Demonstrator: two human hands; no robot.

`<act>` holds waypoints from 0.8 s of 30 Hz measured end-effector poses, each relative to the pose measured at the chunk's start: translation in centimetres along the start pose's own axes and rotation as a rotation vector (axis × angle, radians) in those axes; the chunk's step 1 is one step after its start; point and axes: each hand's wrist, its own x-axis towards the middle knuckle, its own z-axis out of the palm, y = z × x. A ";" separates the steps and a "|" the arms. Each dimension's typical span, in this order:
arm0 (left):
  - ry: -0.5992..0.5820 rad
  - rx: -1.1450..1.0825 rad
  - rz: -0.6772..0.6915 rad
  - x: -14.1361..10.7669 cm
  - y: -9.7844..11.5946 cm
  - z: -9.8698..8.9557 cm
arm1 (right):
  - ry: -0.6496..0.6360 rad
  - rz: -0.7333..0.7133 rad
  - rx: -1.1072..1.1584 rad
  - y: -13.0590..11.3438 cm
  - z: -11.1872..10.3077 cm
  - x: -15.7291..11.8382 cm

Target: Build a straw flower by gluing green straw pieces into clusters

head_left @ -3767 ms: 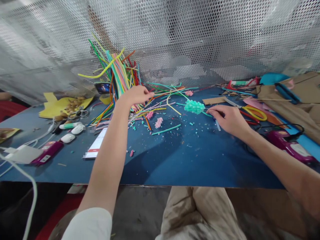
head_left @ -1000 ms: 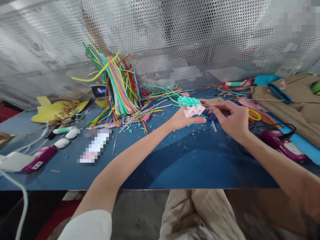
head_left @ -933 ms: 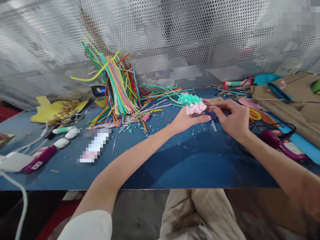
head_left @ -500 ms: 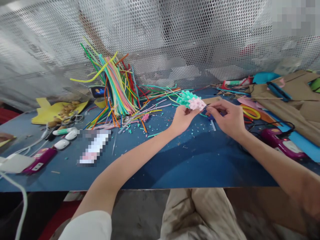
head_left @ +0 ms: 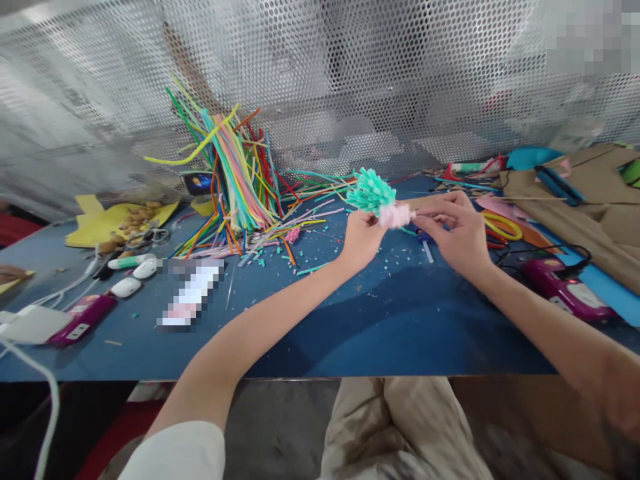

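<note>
Fuzzy green pieces (head_left: 371, 191) form a tufted cluster above my left hand (head_left: 362, 239), whose fingers are closed round its base. Beside it, toward the right, is a fuzzy pink part (head_left: 395, 215), blurred by motion. My right hand (head_left: 457, 230) is pinched at the right end of the pink part; what lies between its fingertips is too small to make out. Both hands are raised over the blue table (head_left: 350, 327), close together.
Colourful pipe cleaners (head_left: 240, 173) stand in a bundle at the back left. A phone-like object (head_left: 193, 293), purple power strips (head_left: 85, 319) and yellow paper (head_left: 90, 220) lie left. Cardboard (head_left: 595, 187) and yellow-handled scissors (head_left: 503, 225) are right. Another person's hand (head_left: 13, 273) shows far left.
The green and pink piece has turned: the green tufts now stand higher and the pink part sits lower and blurred. My right hand's fingers have shifted slightly.
</note>
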 end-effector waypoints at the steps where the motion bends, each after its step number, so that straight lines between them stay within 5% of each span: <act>1: 0.039 0.005 0.004 0.0 0.0 0.0 | 0.064 -0.038 -0.038 -0.1 -0.1 0.1; 5: 0.115 -0.078 -0.021 0.0 0.2 0.4 | 0.210 -0.182 -0.069 -0.8 -0.9 0.4; 11: 0.110 -0.221 -0.139 -1.0 1.3 1.5 | 0.039 -0.179 -0.147 -1.2 -1.1 -0.4; 24: 0.102 -0.267 -0.134 -2.0 1.9 2.6 | -0.035 -0.262 -0.092 -1.7 -0.9 -0.5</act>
